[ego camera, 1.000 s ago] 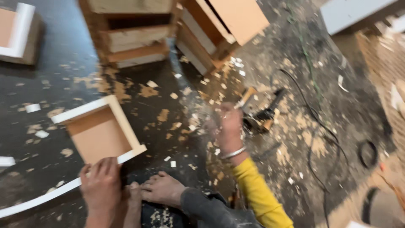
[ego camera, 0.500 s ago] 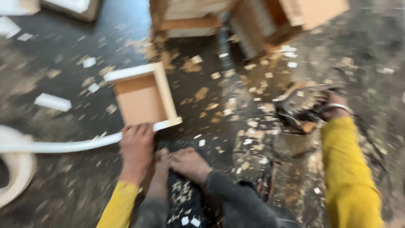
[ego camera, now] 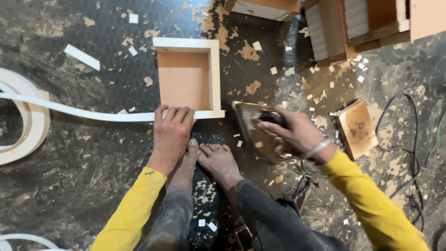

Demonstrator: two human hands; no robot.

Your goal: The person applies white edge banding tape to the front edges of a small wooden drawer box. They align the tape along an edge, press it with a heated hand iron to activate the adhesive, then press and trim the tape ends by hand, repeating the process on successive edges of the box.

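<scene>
The step in hand looks like edge-banding: the left hand (ego camera: 172, 132) lies flat, fingers together, pressing the long white flexible edging strip (ego camera: 88, 113) against the near rim of the small open square box of pale fibreboard with white-faced edges (ego camera: 188, 76), which sits on the dark, speckled floor (ego camera: 83, 186) just ahead of the person's bare feet (ego camera: 211, 160). The right hand (ego camera: 297, 132) is clamped around the handle of a flat clothes iron with a dull brownish soleplate (ego camera: 253, 128), held tilted just to the right of the box and not touching it. My reading is that the next move calls for bringing the hot plate onto the strip where it meets the box corner, while the left hand holds the strip aligned and keeps its fingers out of the way. The strip is smooth, thin and ribbon-like, running leftward to a loose white coil (ego camera: 25, 125) (partly cut off by the frame edge). The floor is littered with tan shavings and small white offcuts. A square brown wooden block (ego camera: 357, 128) lies to the right near a black cable (ego camera: 409, 139), and stacked wooden boxes (ego camera: 353, 25) stand beyond.
</scene>
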